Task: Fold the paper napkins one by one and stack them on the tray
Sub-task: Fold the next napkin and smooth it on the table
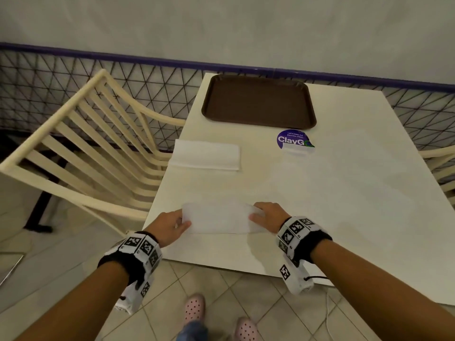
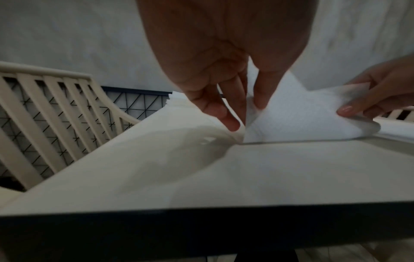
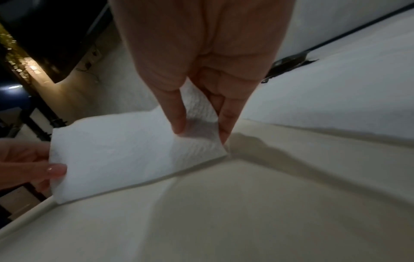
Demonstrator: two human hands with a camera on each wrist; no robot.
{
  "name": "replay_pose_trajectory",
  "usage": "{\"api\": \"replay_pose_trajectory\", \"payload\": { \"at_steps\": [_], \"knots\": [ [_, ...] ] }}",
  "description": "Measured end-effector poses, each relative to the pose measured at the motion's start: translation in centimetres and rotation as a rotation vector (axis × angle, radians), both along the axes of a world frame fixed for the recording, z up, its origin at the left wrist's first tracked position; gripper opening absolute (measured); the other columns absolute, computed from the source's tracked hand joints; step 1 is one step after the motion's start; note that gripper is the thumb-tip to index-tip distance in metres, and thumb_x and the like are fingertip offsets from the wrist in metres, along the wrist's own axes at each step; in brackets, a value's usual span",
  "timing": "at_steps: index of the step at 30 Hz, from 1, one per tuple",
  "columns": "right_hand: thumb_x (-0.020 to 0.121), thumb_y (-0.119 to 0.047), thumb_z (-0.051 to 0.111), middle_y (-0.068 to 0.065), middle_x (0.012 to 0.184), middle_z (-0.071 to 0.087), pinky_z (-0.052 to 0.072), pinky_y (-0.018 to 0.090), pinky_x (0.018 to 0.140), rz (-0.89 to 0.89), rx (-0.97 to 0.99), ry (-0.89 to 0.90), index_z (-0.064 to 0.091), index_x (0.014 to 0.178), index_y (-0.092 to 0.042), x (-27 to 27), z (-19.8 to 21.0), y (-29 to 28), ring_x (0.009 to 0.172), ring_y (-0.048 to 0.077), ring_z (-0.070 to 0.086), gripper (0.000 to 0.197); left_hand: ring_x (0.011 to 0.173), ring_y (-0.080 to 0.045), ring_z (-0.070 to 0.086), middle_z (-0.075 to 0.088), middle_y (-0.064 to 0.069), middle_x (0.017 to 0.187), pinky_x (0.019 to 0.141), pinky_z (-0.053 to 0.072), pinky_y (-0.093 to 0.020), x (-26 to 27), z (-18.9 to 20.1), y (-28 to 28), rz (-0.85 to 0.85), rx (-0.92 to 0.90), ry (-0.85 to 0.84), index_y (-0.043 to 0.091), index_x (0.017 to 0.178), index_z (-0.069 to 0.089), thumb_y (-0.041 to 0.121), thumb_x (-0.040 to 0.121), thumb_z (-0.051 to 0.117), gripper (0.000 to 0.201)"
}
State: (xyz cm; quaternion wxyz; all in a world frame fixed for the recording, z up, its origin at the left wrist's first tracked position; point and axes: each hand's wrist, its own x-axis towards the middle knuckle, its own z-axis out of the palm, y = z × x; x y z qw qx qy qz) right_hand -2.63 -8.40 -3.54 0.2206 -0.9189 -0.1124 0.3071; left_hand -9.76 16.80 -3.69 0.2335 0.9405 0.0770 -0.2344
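A white paper napkin (image 1: 219, 219) is held just above the near part of the white table (image 1: 320, 193). My left hand (image 1: 172, 223) pinches its left end between thumb and fingers (image 2: 261, 99). My right hand (image 1: 267, 215) pinches its right end, thumb (image 3: 179, 120) on the near face. The napkin (image 3: 125, 150) hangs raised with its lower edge on the table. A stack of white napkins (image 1: 205, 155) lies at the table's left edge. The brown tray (image 1: 258, 100) sits bare at the far end.
A cream slatted chair (image 1: 81, 143) stands left of the table, another chair (image 1: 443, 166) at the right edge. A purple sticker (image 1: 293, 140) lies right of the napkin stack. A wire-mesh fence (image 1: 73, 77) runs behind. My feet (image 1: 194, 308) stand on tiled floor.
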Motion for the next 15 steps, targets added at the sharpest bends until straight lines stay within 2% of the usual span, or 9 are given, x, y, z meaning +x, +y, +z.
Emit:
{"api": "replay_pose_trajectory", "payload": {
  "at_steps": [2,4,6,7,9,11,12,13,15],
  "knots": [
    [0.096,-0.023,0.049,0.016,0.108,0.059,0.035,0.026,0.081,-0.047,0.017,0.020,0.058,0.106,-0.005,0.4,0.0,0.6,0.105,0.025,0.053,0.023,0.103,-0.025,0.056,0.064,-0.013,0.112,0.078,0.032,-0.020,0.1,-0.1,0.3,0.055,-0.051,0.015,0.007,0.122,0.050,0.029,0.098,0.042,0.033],
    [0.096,-0.027,0.049,0.016,0.126,0.058,0.038,0.029,0.093,-0.096,0.018,0.022,0.055,0.123,-0.001,0.9,0.1,1.0,0.118,0.028,0.052,0.037,0.091,-0.021,0.056,0.067,-0.015,0.107,0.077,0.034,-0.020,0.5,-0.3,0.5,0.117,-0.121,0.030,0.009,0.111,0.052,0.026,0.098,0.044,0.023],
    [0.096,-0.027,0.050,0.015,0.129,0.057,0.038,0.030,0.096,-0.125,0.020,0.021,0.054,0.126,-0.003,1.5,0.2,1.3,0.120,0.029,0.052,0.039,0.077,-0.019,0.056,0.068,-0.014,0.091,0.072,0.038,-0.020,1.3,-0.5,0.5,0.177,-0.176,0.050,0.011,0.092,0.050,0.025,0.097,0.046,0.016],
    [0.096,-0.026,0.050,0.015,0.130,0.057,0.038,0.031,0.097,-0.145,0.026,0.023,0.054,0.127,-0.004,1.8,0.2,1.4,0.121,0.029,0.052,0.039,0.069,-0.017,0.056,0.065,-0.010,0.082,0.066,0.040,-0.017,1.7,-0.7,0.6,0.196,-0.192,0.068,0.011,0.086,0.049,0.025,0.097,0.047,0.017],
    [0.095,-0.026,0.051,0.014,0.131,0.057,0.038,0.031,0.098,-0.191,0.029,0.030,0.054,0.128,-0.006,2.5,-0.1,1.6,0.122,0.029,0.051,0.039,0.057,-0.009,0.054,0.058,-0.002,0.074,0.054,0.038,-0.010,2.6,-0.8,0.6,0.226,-0.209,0.102,0.013,0.082,0.047,0.025,0.097,0.046,0.019],
    [0.095,-0.028,0.051,0.012,0.119,0.062,0.039,0.030,0.092,-0.223,0.012,0.038,0.059,0.116,-0.006,3.0,-0.4,1.7,0.115,0.028,0.053,0.032,0.054,-0.008,0.054,0.056,0.000,0.070,0.053,0.039,-0.011,3.5,-1.0,0.7,0.251,-0.201,0.128,0.014,0.080,0.045,0.026,0.097,0.046,0.021],
    [0.095,-0.029,0.052,0.008,0.102,0.064,0.037,0.029,0.085,-0.234,0.001,0.047,0.062,0.100,-0.009,3.3,-0.7,1.7,0.106,0.027,0.054,0.023,0.053,-0.009,0.054,0.056,0.001,0.067,0.054,0.040,-0.013,3.9,-1.1,0.8,0.260,-0.195,0.138,0.014,0.075,0.044,0.027,0.097,0.046,0.025],
    [0.094,-0.029,0.052,0.003,0.085,0.059,0.034,0.026,0.078,-0.243,-0.006,0.050,0.058,0.084,-0.012,3.5,-0.9,1.7,0.096,0.023,0.051,0.021,0.052,-0.010,0.055,0.055,0.000,0.064,0.054,0.041,-0.015,4.2,-1.3,0.9,0.269,-0.191,0.149,0.015,0.070,0.041,0.028,0.096,0.047,0.029],
    [0.094,-0.029,0.053,0.002,0.077,0.049,0.029,0.023,0.074,-0.269,-0.012,0.049,0.052,0.076,-0.008,3.9,-1.4,1.8,0.088,0.018,0.043,0.027,0.046,-0.010,0.056,0.054,-0.001,0.061,0.054,0.045,-0.017,4.7,-1.5,1.0,0.293,-0.196,0.171,0.016,0.066,0.039,0.027,0.096,0.047,0.033]
  ]
}}
